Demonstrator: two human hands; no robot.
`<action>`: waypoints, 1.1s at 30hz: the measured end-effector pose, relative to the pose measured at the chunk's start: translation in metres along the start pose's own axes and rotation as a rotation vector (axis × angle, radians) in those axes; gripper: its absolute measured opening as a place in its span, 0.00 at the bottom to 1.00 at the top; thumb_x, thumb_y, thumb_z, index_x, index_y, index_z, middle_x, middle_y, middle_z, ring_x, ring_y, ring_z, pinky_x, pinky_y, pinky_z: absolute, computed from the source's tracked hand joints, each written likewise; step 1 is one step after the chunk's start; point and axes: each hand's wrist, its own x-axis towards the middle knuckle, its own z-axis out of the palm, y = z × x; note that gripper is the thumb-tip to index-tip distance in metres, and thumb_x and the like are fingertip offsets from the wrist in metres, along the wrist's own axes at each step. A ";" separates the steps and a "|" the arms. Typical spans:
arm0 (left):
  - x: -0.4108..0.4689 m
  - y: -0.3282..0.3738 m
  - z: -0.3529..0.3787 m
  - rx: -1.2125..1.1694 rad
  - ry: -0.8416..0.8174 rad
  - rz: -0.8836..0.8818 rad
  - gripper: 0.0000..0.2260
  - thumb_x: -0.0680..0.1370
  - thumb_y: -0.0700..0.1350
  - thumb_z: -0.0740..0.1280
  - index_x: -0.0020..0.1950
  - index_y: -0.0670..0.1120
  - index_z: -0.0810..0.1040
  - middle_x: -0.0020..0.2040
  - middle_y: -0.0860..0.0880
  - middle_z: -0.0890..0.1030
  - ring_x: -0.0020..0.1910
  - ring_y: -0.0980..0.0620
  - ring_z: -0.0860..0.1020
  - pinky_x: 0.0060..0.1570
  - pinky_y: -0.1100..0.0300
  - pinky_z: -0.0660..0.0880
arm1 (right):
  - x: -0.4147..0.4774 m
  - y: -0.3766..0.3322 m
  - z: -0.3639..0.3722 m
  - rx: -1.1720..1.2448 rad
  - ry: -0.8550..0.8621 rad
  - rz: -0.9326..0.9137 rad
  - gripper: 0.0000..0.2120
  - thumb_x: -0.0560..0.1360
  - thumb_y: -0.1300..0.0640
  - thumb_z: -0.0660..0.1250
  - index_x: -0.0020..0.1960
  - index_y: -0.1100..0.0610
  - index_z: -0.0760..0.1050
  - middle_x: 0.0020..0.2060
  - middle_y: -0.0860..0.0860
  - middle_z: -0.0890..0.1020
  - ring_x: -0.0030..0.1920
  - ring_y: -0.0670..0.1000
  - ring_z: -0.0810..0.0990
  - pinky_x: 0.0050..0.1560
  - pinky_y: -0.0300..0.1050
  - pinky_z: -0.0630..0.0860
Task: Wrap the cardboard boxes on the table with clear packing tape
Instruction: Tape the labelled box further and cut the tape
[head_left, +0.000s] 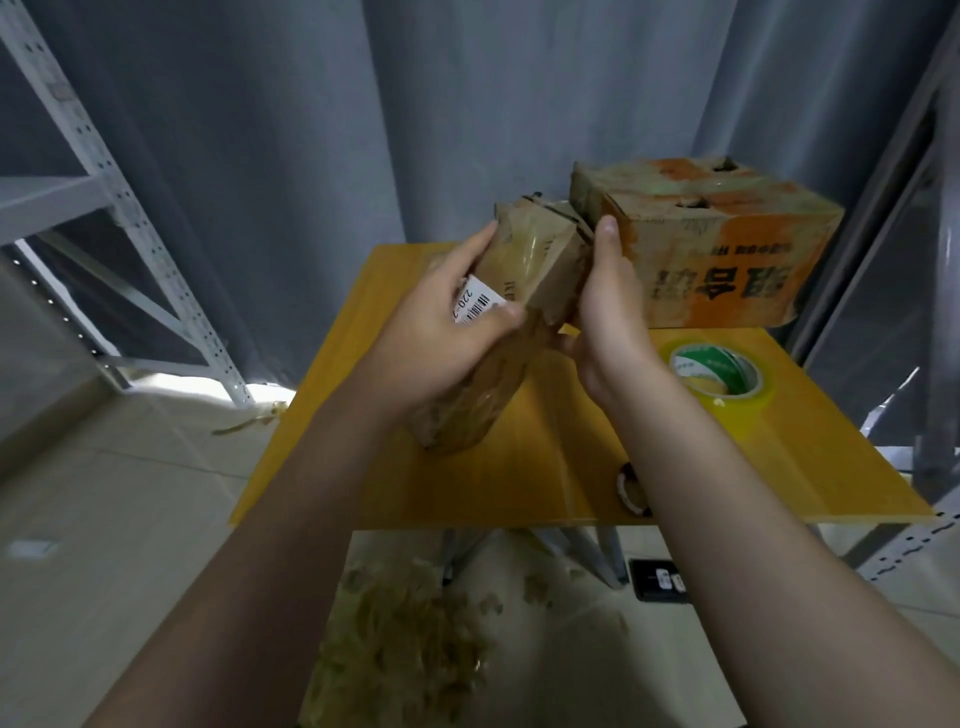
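Brown cardboard under glossy clear tape: small box (524, 260), held tilted between both hands above the middle of the yellow counter (519, 483). Leans with its upper end toward the far side and its crumpled, tape-covered lower end down at the counter top (contact there not discernible). Carries a white barcode label (475, 304) on the near left face.

Left hand (441, 317): wraps the small box's left side, fingers curled behind, thumb laid across the front at the label's edge. Right hand (605, 312): clasps the right side, thumb pointing up along the box edge, remaining fingers hidden behind the cardboard.

Large box (727, 244): sits at the far right corner of the counter, just behind the right hand, with orange print on worn brown faces and tape across the top. Tape roll (693, 359): lies flat on the counter, right of the right wrist and just in front of the large box; shows a green and white core. Dark round item (631, 491): rests at the counter's near edge, partly hidden by the right forearm; cannot be identified.

Below the counter, on the pale floor (130, 493): heap of crumpled tape scraps (415, 639) and a flat black device (657, 579). Behind: grey curtain (260, 130). At left: white perforated metal rack (130, 218).
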 end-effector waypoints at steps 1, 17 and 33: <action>-0.001 0.004 0.003 0.052 -0.005 0.008 0.42 0.71 0.62 0.75 0.82 0.58 0.60 0.75 0.54 0.71 0.71 0.56 0.72 0.71 0.54 0.72 | -0.002 -0.004 -0.001 -0.027 0.007 -0.019 0.23 0.82 0.34 0.55 0.57 0.50 0.79 0.53 0.48 0.85 0.57 0.53 0.84 0.64 0.62 0.78; -0.020 0.049 0.028 0.279 0.138 0.150 0.33 0.65 0.58 0.81 0.62 0.52 0.69 0.55 0.54 0.80 0.51 0.52 0.80 0.46 0.48 0.80 | 0.002 -0.016 -0.018 -0.069 0.313 -0.161 0.32 0.83 0.33 0.50 0.43 0.57 0.79 0.39 0.49 0.82 0.41 0.50 0.81 0.50 0.50 0.77; -0.020 0.029 0.005 -0.310 0.082 0.009 0.32 0.72 0.39 0.80 0.73 0.46 0.71 0.63 0.49 0.79 0.47 0.53 0.87 0.47 0.51 0.85 | 0.007 -0.016 -0.034 -0.021 0.220 -0.209 0.29 0.85 0.43 0.59 0.28 0.54 0.70 0.22 0.44 0.75 0.26 0.47 0.74 0.35 0.51 0.71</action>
